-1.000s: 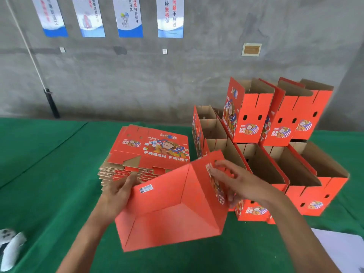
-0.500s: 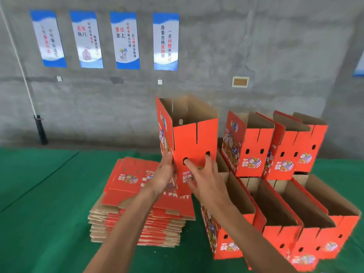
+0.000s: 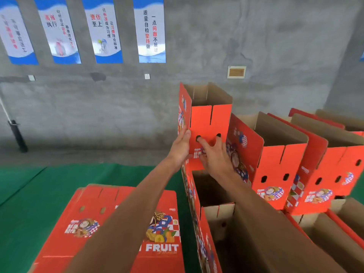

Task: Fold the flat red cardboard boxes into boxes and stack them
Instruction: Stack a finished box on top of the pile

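A folded red box stands upright, open top up, on the left end of the upper row of folded boxes. My left hand lies flat against its left side. My right hand presses spread fingers on its front face, fingertips at the two round holes. The box sits above an open box of the lower row. A pile of flat red boxes printed FRUIT lies on the green table below my left forearm.
Two more folded boxes stand to the right in the upper row, over open boxes of the lower row. A grey concrete wall with posters rises behind. A black post stands at the far left.
Both hands lifted the folded box from in front of me and carried it up and right onto the lower row, beside the other upper boxes. The view has moved closer.
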The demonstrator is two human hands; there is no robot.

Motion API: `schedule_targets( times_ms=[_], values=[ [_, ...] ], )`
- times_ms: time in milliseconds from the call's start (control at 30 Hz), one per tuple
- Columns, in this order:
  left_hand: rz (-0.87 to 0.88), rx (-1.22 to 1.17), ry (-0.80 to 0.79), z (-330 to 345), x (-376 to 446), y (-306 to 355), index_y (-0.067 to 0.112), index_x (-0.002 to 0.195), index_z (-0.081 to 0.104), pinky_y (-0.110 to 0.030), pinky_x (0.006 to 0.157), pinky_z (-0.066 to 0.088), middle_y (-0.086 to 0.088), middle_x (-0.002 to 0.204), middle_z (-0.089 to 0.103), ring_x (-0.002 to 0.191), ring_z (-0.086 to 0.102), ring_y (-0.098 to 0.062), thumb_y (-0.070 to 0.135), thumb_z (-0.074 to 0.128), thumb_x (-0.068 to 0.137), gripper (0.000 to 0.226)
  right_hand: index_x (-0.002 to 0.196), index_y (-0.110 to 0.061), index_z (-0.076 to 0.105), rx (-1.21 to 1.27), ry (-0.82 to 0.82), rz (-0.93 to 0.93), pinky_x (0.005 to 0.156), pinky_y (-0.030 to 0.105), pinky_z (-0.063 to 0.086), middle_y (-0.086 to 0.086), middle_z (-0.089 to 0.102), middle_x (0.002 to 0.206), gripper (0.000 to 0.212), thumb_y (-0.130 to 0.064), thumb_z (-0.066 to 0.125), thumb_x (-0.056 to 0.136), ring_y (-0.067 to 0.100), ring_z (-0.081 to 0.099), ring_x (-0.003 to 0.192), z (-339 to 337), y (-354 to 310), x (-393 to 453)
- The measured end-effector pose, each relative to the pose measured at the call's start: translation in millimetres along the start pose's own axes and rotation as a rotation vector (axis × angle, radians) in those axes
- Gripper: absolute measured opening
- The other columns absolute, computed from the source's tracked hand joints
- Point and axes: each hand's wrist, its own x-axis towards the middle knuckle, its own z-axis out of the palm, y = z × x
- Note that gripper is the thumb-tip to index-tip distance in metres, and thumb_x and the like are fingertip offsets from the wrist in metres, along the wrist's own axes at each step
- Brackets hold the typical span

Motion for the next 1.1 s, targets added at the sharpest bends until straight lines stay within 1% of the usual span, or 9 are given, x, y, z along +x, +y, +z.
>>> schedule_targets(
  times_ms=[233, 333, 400, 467, 533, 633, 733, 867, 1100],
  values=[
    [0.073, 0.025, 0.025, -6.8, 146.6, -90.2, 0.043, 0.159, 0.031, -0.054, 0.12, 0.037, 0.0, 0.153, 0.052, 0.139, 0.051, -0.025, 0.044, 0.036, 0.111, 0.048, 0.152, -0.042, 0.033, 0.032, -0.111, 0.076, 0.111, 0.053, 0.043, 0.022, 0.015, 0.157, 0.063, -0.019, 0.059, 0.1, 0.045, 0.029, 0.141, 118.4, 64.9, 101.8],
    [0.08, 0.01, 0.032, -5.0, 188.8, -114.5, 0.04, 0.16, 0.029, -0.052, 0.12, 0.037, 0.0, 0.153, 0.052, 0.139, 0.051, -0.022, 0.037, 0.036, 0.112, 0.048, 0.149, -0.043, 0.034, 0.039, -0.12, 0.096, 0.107, 0.054, 0.045, 0.022, 0.013, 0.159, 0.062, -0.02, 0.062, 0.099, 0.044, 0.032, 0.137, 152.9, 79.7, 131.8],
    [0.076, 0.013, 0.013, -3.1, 200.7, -131.2, 0.04, 0.159, 0.028, -0.044, 0.116, 0.044, 0.002, 0.151, 0.053, 0.136, 0.055, -0.017, 0.033, 0.035, 0.113, 0.047, 0.147, -0.044, 0.036, 0.04, -0.117, 0.128, 0.103, 0.054, 0.045, 0.021, 0.013, 0.159, 0.059, -0.023, 0.062, 0.098, 0.043, 0.034, 0.134, 174.7, 88.7, 136.6],
    [0.087, 0.002, -0.004, -5.2, 209.6, -147.4, 0.042, 0.158, 0.03, -0.034, 0.102, 0.054, 0.003, 0.146, 0.057, 0.129, 0.06, -0.014, 0.031, 0.035, 0.113, 0.046, 0.145, -0.044, 0.038, 0.063, -0.104, 0.132, 0.103, 0.053, 0.045, 0.021, 0.013, 0.159, 0.056, -0.025, 0.062, 0.098, 0.043, 0.034, 0.133, 189.0, 94.8, 138.8],
    [0.093, -0.006, -0.006, -6.9, 220.0, -148.6, 0.043, 0.156, 0.034, -0.033, 0.095, 0.055, 0.002, 0.139, 0.061, 0.121, 0.061, -0.013, 0.03, 0.035, 0.113, 0.044, 0.145, -0.043, 0.039, 0.08, -0.096, 0.126, 0.104, 0.054, 0.045, 0.021, 0.012, 0.16, 0.054, -0.025, 0.061, 0.099, 0.044, 0.034, 0.133, 191.1, 97.3, 146.6],
    [0.101, 0.024, 0.007, -4.5, 223.6, -138.2, 0.039, 0.156, 0.035, -0.04, 0.103, 0.052, 0.0, 0.138, 0.061, 0.115, 0.062, -0.009, 0.029, 0.035, 0.113, 0.045, 0.147, -0.04, 0.041, 0.105, -0.093, 0.14, 0.109, 0.054, 0.04, 0.023, 0.014, 0.16, 0.052, -0.024, 0.058, 0.1, 0.047, 0.032, 0.135, 185.7, 97.1, 155.6],
    [0.126, 0.091, 0.008, -7.5, 221.1, -132.7, 0.039, 0.158, 0.031, -0.046, 0.114, 0.046, 0.004, 0.148, 0.055, 0.13, 0.058, -0.013, 0.031, 0.036, 0.113, 0.047, 0.15, -0.039, 0.039, 0.125, -0.077, 0.142, 0.112, 0.055, 0.037, 0.025, 0.015, 0.16, 0.055, -0.025, 0.058, 0.1, 0.049, 0.033, 0.135, 181.2, 93.3, 153.2],
    [0.134, 0.148, 0.017, -14.9, 217.7, -127.2, 0.033, 0.164, 0.02, -0.047, 0.125, 0.03, 0.007, 0.164, 0.036, 0.149, 0.037, -0.014, 0.033, 0.039, 0.112, 0.055, 0.151, -0.037, 0.039, 0.183, -0.071, 0.14, 0.111, 0.055, 0.04, 0.026, 0.017, 0.158, 0.057, -0.026, 0.061, 0.099, 0.05, 0.034, 0.134, 176.5, 85.9, 149.0],
    [0.138, 0.199, -0.04, -13.5, 213.9, -136.9, 0.03, 0.165, 0.017, -0.048, 0.125, 0.028, 0.0, 0.165, 0.035, 0.152, 0.034, -0.019, 0.034, 0.038, 0.112, 0.057, 0.153, -0.039, 0.034, 0.152, -0.135, 0.14, 0.108, 0.056, 0.045, 0.023, 0.018, 0.157, 0.061, -0.025, 0.06, 0.1, 0.048, 0.034, 0.136, 181.5, 88.5, 139.6]
  ],
)
